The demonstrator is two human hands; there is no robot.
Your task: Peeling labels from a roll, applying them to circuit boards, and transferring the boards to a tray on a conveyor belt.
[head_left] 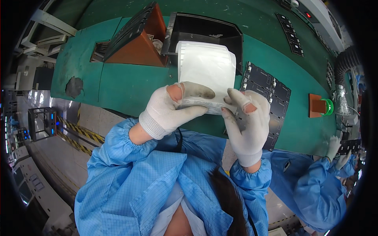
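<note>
A white sheet of labels [206, 67], perhaps several layers thick, hangs over the front of a black bin, its near edge raised toward me and showing fine print lines. My left hand [165, 110], in a white glove with bare skin showing at a finger, grips that near edge with the thumb below and fingers on top. At the right corner of the same edge, my right hand [250, 124], also gloved, has its thumb and forefinger curled close together. Whether a label is pinched between them is too small to tell. Black panels of boards [278, 102] lie beside my right hand, partly behind it.
The black bin [232, 33] stands behind the sheet, with a brown-and-black angled stand [136, 49] to its left. A green roll [328, 106] on a brown block sits at the right. Another black board strip [289, 33] lies farther back. A co-worker's gloved hand [334, 146] is at far right.
</note>
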